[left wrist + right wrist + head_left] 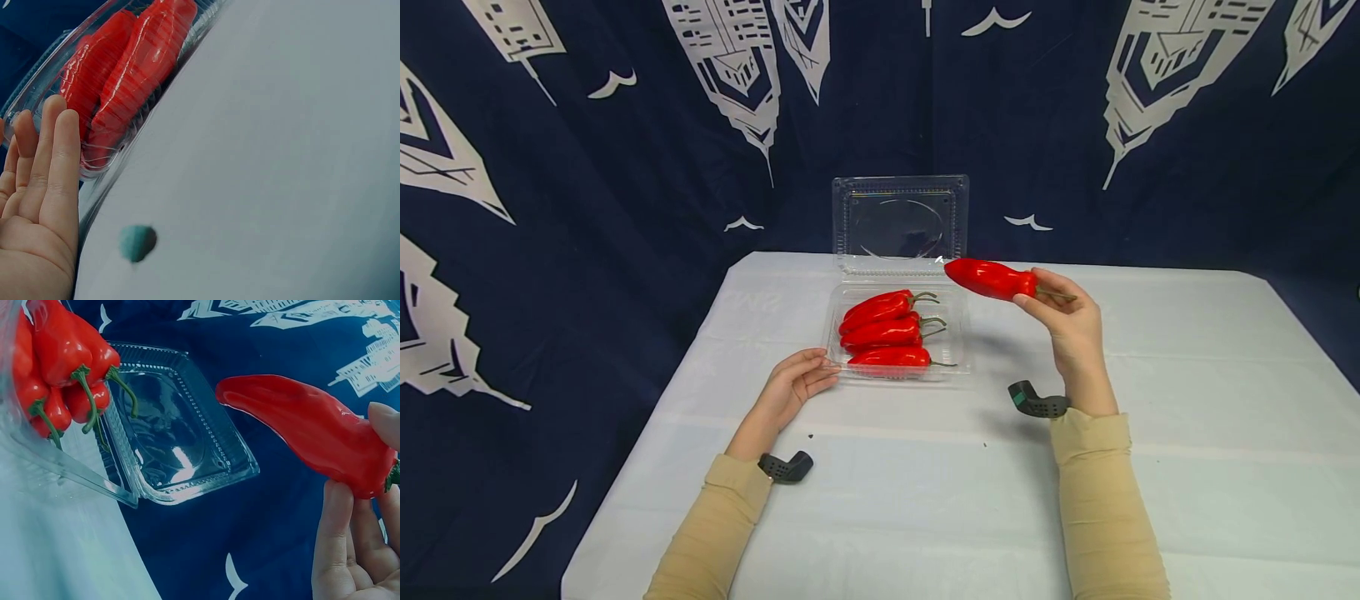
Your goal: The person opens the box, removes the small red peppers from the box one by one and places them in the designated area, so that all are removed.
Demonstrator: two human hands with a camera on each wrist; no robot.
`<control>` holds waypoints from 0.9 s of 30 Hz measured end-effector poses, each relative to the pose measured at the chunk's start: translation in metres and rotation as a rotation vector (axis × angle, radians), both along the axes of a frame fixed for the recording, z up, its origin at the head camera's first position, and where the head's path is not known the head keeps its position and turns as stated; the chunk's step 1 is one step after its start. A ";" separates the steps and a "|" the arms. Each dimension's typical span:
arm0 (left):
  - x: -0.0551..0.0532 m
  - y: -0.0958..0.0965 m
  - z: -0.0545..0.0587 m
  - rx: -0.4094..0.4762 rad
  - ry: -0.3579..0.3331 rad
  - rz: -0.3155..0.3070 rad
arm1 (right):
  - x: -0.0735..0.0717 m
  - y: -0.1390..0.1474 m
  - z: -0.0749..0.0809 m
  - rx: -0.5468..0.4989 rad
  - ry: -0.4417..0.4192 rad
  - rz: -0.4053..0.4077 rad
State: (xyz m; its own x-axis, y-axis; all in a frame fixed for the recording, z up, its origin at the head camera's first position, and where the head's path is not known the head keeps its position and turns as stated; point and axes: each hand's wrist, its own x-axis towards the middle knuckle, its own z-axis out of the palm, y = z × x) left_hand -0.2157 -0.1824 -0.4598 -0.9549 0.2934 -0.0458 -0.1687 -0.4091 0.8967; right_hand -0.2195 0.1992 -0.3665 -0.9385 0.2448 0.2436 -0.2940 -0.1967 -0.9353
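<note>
My right hand (1071, 321) pinches a red pepper (988, 278) by its stem end, between thumb and fingers. The pepper is in the air to the right of a clear plastic clamshell box, its tip pointing left; the right wrist view shows the same pepper (306, 428) from close by. Several red peppers (886, 333) lie in the box's base (957, 333), stems to the right. Its lid (900, 225) stands raised at the back. At the base's front left corner my left hand (790, 387) rests with fairly straight fingers against the wall; in the left wrist view its palm shows.
A white cloth (910, 517) covers the table. Behind it hangs a dark blue curtain (1037, 125) with white building prints. Small dark specks lie on the cloth, and a teal and dark bit (137, 242) shows in the left wrist view.
</note>
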 end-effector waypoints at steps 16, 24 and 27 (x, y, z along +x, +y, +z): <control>0.000 0.000 -0.001 -0.001 -0.008 0.010 | 0.001 0.011 0.002 -0.091 -0.032 -0.060; 0.000 0.000 0.000 0.011 -0.009 0.006 | 0.000 0.018 0.001 -0.152 -0.031 -0.071; 0.000 0.000 -0.001 0.011 -0.007 0.005 | -0.001 0.020 0.000 -0.144 -0.047 -0.084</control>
State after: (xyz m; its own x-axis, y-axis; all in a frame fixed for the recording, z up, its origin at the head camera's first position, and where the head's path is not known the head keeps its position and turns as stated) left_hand -0.2158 -0.1826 -0.4604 -0.9561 0.2888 -0.0495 -0.1728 -0.4195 0.8911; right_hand -0.2200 0.2197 -0.3664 -0.9228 0.3522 0.1561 -0.2714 -0.3067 -0.9123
